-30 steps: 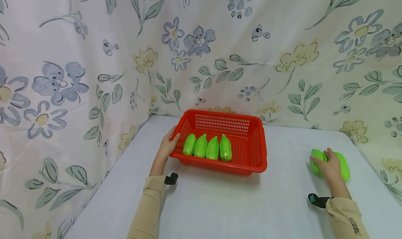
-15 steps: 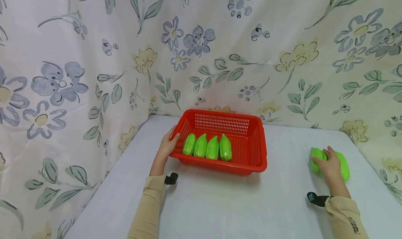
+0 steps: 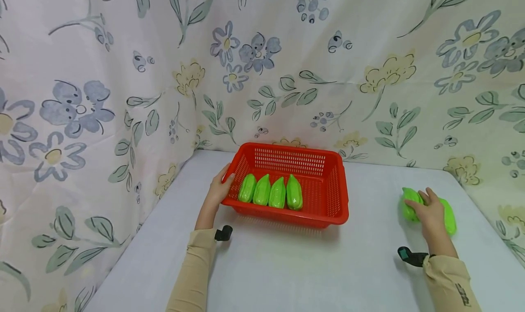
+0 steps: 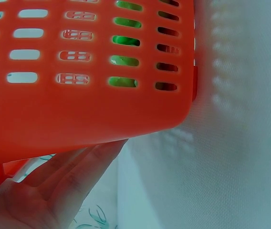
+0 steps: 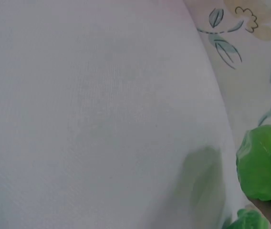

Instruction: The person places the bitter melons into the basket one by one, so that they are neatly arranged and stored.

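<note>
A red plastic basket [image 3: 283, 217] holds several glossy green, elongated fruit-like pieces with pointed tips, such as this green fruit [image 3: 294, 192], side by side in its left half. My left hand [image 3: 218, 187] grips the basket's left rim; in the left wrist view its fingers [image 4: 85, 174] lie along the outer wall. At the far right, my right hand [image 3: 431, 214] holds a similar green fruit [image 3: 410, 205] between thumb and fingers. The right wrist view shows this held fruit's rounded, lobed end [image 5: 264, 162]. Another green fruit [image 3: 449, 217] lies just right of that hand.
The white table [image 3: 320, 271] stretches between both arms and in front of the basket. A floral curtain [image 3: 295, 75] hangs behind the table and along its left side. Each wrist wears a black camera mount, like the right camera mount [image 3: 412, 257].
My right hand has raised its green fruit slightly and shifted it left, apart from the fruit beside it. The left hand and the basket have stayed put.
</note>
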`<state>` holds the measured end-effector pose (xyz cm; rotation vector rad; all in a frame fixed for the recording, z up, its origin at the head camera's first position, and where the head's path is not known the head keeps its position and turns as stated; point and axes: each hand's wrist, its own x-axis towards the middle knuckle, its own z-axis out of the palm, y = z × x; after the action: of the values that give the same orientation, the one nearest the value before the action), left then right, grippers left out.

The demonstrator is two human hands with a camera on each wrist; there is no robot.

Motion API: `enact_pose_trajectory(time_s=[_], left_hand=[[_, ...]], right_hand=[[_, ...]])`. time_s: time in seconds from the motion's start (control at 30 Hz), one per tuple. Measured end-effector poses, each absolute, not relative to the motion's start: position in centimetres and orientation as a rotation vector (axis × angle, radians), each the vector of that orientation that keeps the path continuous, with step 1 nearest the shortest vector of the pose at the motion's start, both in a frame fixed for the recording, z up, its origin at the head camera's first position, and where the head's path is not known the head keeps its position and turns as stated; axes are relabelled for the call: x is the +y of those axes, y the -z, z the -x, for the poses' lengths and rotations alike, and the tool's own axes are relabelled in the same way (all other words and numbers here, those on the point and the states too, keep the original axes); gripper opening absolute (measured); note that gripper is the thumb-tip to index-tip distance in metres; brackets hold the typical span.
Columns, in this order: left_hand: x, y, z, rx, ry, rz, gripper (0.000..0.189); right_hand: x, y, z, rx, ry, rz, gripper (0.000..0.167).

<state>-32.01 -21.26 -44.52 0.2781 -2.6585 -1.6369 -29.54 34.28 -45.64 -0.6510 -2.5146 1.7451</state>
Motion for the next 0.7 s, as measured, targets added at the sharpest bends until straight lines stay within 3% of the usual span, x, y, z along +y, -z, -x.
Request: enact_pose_trajectory(time_s=[0.7], left_hand=[[-21.2,44.2,31.9,-2.649,1.629,-0.261,0.055]], right_hand=[[31.8,42.4,29.9,-2.435,-1.861,0.592,0.084]])
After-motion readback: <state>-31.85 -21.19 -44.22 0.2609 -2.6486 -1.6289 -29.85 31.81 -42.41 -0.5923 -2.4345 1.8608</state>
